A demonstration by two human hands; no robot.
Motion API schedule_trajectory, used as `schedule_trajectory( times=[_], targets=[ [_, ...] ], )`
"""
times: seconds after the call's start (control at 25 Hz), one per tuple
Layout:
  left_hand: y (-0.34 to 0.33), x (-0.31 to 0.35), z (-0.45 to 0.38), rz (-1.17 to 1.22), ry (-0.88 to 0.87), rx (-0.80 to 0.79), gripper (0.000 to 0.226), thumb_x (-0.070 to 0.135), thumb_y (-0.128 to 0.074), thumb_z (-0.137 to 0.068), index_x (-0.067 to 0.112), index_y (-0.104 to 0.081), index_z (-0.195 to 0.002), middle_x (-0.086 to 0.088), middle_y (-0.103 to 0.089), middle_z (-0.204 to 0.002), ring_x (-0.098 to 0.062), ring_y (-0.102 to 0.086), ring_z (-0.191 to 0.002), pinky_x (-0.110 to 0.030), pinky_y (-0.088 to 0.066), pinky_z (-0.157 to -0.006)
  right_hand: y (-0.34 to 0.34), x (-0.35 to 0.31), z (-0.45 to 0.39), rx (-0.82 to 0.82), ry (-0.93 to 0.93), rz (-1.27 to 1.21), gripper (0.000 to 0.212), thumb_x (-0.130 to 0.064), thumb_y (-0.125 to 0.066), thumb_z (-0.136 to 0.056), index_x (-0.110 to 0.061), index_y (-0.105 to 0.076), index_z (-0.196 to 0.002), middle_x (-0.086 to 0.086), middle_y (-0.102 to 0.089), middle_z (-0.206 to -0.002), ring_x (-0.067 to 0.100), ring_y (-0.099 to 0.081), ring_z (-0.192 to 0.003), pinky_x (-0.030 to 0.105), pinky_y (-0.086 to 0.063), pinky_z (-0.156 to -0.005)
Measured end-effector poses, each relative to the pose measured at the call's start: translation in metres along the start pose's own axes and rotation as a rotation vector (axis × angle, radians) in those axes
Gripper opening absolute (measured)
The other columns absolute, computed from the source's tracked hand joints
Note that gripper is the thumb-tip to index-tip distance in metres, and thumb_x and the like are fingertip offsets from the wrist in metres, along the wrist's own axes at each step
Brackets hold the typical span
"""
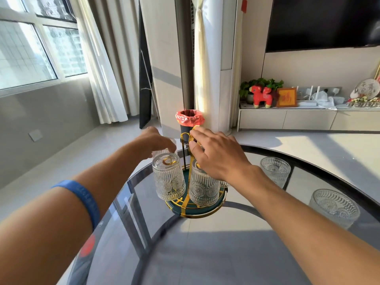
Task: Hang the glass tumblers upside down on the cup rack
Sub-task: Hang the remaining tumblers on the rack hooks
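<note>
Reaching out over the round dark glass table (205, 254), both bare arms stretch toward the cup rack with gold metal arms and a round dark green base (196, 206), which stands near the middle of the table.

The right hand (218, 155) is at the top of the rack. Its thumb and first finger pinch the gold loop handle (194, 133), and the other fingers spread loosely over the rack.

The left hand (156, 140) is on the far left side of the rack. It curls over a clear patterned glass tumbler (162, 152) that is mostly hidden behind a nearer one. I cannot tell if the fingers hold it tight or only touch it. A blue band (86, 199) sits on the left arm.

Two more clear ribbed glass tumblers hang upside down on the rack: one on the near left (168, 177) and one on the near right (203, 188), just under the right wrist.

Two other clear patterned tumblers stand the right way up on the table, well to the right of the rack: one farther away (275, 171) and one nearer (334, 207).

On the floor beyond the table stands a dark bin with a red bag (190, 120).
</note>
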State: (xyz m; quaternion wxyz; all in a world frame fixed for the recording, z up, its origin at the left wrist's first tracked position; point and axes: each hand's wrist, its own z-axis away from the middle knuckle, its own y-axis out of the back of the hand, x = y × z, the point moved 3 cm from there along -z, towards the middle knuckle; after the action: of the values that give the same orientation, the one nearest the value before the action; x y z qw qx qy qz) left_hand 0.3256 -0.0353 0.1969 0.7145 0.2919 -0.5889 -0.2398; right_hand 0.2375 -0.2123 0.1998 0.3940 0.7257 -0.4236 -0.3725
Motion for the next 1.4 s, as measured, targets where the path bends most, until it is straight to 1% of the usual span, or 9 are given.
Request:
schedule_trajectory(
  times=[0.16,0.32,0.44,0.64,0.8,0.92,1.08,1.24,1.4],
  targets=[
    [-0.003,-0.001,-0.002,0.003,0.053,-0.075,0.037,0.017,-0.083,-0.063,0.002,-0.062,-0.088,-0.015,-0.062,-0.091,-0.023,-0.061,-0.074,-0.029,-0.051,-0.056,0.002,0.001,-0.006,-0.011,-0.004,0.021,0.052,-0.045,-0.024,-0.099,-0.024,-0.038,-0.145,-0.005,-0.033,-0.157,0.029,-0.042,-0.131,0.049,-0.028,-0.102],
    [0.000,-0.001,0.003,-0.029,0.040,-0.085,0.050,0.022,-0.082,-0.068,-0.001,-0.062,-0.108,-0.026,-0.061,-0.111,-0.028,-0.058,-0.094,-0.037,-0.051,-0.079,0.001,-0.002,-0.004,-0.026,-0.016,0.004,0.052,-0.043,-0.025,-0.099,-0.024,-0.037,-0.146,-0.005,-0.031,-0.158,0.029,-0.041,-0.132,0.049,-0.028,-0.102],
    [0.011,0.008,0.020,0.115,-0.015,-0.037,0.053,0.028,-0.078,-0.075,0.003,-0.058,-0.117,-0.020,-0.058,-0.123,-0.025,-0.055,-0.101,-0.035,-0.043,-0.081,0.004,0.000,-0.009,-0.087,-0.039,-0.014,0.051,-0.042,-0.023,-0.100,-0.026,-0.038,-0.146,-0.007,-0.031,-0.158,0.026,-0.036,-0.136,0.048,-0.028,-0.107],
    [0.024,0.014,0.104,0.095,-0.676,0.449,0.038,0.018,-0.066,-0.082,0.019,-0.061,-0.119,-0.001,-0.066,-0.120,-0.015,-0.059,-0.107,-0.029,-0.047,-0.092,0.022,0.017,0.072,0.280,-0.032,-0.297,0.027,-0.023,-0.036,-0.099,-0.015,-0.062,-0.102,0.002,-0.065,-0.112,0.021,-0.055,-0.100,0.035,-0.040,-0.085],
    [-0.054,-0.019,0.186,-0.030,-1.074,0.150,0.024,0.030,-0.057,-0.084,0.027,-0.061,-0.108,0.015,-0.064,-0.098,0.000,-0.061,-0.087,-0.014,-0.049,-0.078,-0.006,0.063,0.206,0.262,-0.247,-0.282,0.016,-0.013,-0.050,-0.093,-0.013,-0.064,-0.085,-0.001,-0.067,-0.091,0.014,-0.052,-0.085,0.032,-0.043,-0.077],
    [-0.136,-0.053,0.205,-0.204,-0.947,-0.093,0.039,0.032,-0.060,-0.087,0.023,-0.058,-0.125,0.004,-0.063,-0.125,-0.015,-0.060,-0.113,-0.030,-0.047,-0.096,-0.021,0.107,0.263,0.256,-0.569,-0.357,0.016,-0.001,-0.057,-0.083,-0.016,-0.060,-0.087,0.000,-0.066,-0.094,0.016,-0.057,-0.085,0.020,-0.037,-0.067],
    [-0.205,-0.088,0.199,-0.414,-0.788,-0.121,0.056,0.043,-0.042,-0.097,0.021,-0.037,-0.148,-0.001,-0.030,-0.159,-0.017,-0.023,-0.147,-0.028,-0.011,-0.118,-0.021,0.155,0.284,0.473,-0.985,-0.502,0.042,-0.003,-0.063,-0.074,-0.017,-0.048,-0.111,0.007,-0.058,-0.119,0.005,-0.054,-0.074,0.024,-0.032,-0.067],
    [-0.216,-0.104,0.191,-0.410,-0.778,-0.106,0.058,0.050,-0.033,-0.098,0.026,-0.032,-0.150,0.004,-0.022,-0.160,-0.012,-0.012,-0.149,-0.025,-0.003,-0.116,-0.030,0.180,0.268,0.328,-1.089,-0.648,0.086,-0.014,-0.073,-0.068,-0.025,-0.031,-0.142,0.000,-0.042,-0.146,0.025,-0.052,-0.119,0.039,-0.044,-0.096],
    [-0.216,-0.105,0.185,-0.411,-0.773,-0.115,0.062,0.058,-0.027,-0.094,0.031,-0.031,-0.150,0.009,-0.019,-0.160,0.000,-0.002,-0.142,-0.022,0.001,-0.114,-0.036,0.193,0.246,0.319,-1.102,-0.741,0.073,-0.020,-0.077,-0.059,-0.028,-0.046,-0.124,0.004,-0.057,-0.127,0.027,-0.056,-0.109,0.042,-0.049,-0.092]
  ],
)
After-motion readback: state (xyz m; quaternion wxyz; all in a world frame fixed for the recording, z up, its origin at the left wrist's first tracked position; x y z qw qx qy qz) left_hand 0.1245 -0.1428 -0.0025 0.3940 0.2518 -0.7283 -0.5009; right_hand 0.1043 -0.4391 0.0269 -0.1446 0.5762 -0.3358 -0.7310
